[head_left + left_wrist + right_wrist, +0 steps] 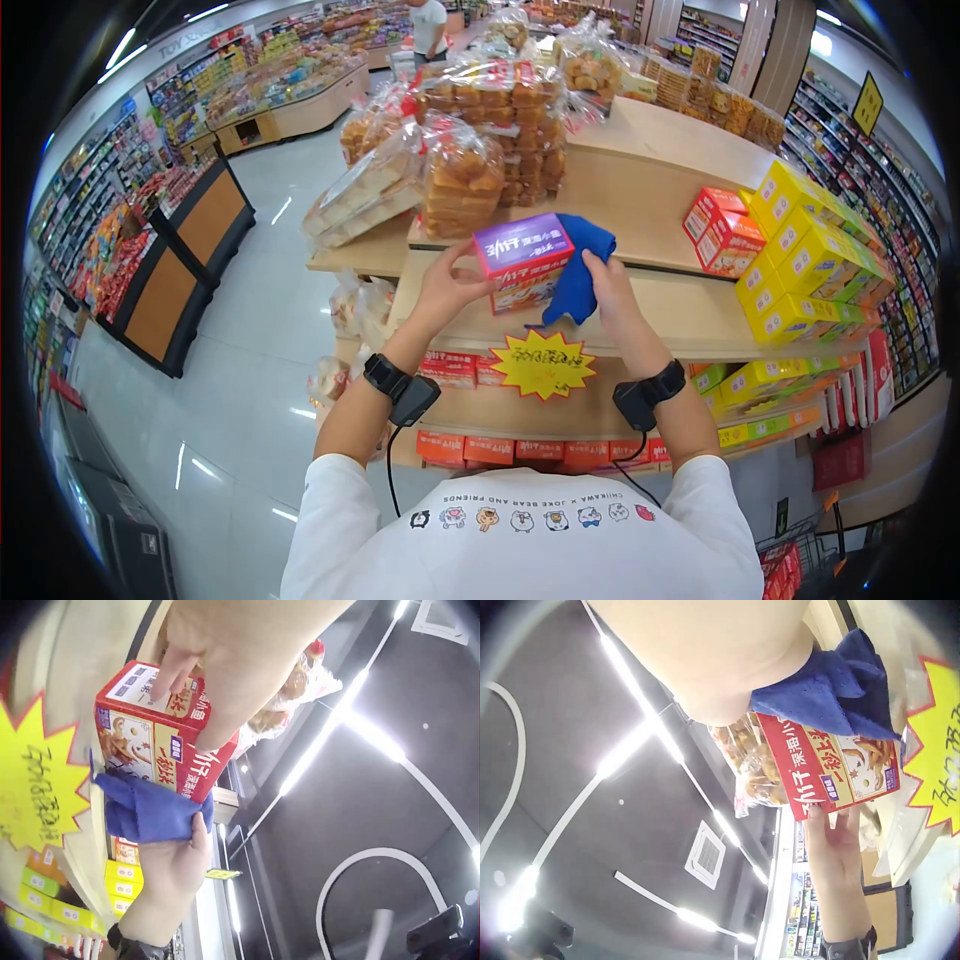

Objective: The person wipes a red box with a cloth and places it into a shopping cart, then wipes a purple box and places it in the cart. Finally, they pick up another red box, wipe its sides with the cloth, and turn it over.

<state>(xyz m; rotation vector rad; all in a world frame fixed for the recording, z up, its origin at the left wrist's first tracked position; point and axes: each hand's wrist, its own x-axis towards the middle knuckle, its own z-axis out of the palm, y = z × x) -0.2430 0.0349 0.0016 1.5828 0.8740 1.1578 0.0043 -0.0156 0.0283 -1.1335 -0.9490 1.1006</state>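
A red box with a purple top point(522, 247) is held above the light wooden shelf point(640, 305). The left hand point(452, 290) grips its left end, thumb and fingers spread around it; the left wrist view shows those fingers on the red box point(154, 731). In the right hand point(612, 292) a blue cloth point(580, 270) is pinched and lies against the box's right end. The right wrist view shows the blue cloth point(829, 694) covering one edge of the box point(832, 761), with the left hand point(836, 851) at the other end.
Bagged bread point(465, 175) stands behind the box. Red boxes point(722, 235) and stacked yellow boxes point(815, 255) are at the right. A yellow star-shaped sign point(543, 365) hangs from the shelf's front edge. Another person point(429, 30) stands in the far aisle.
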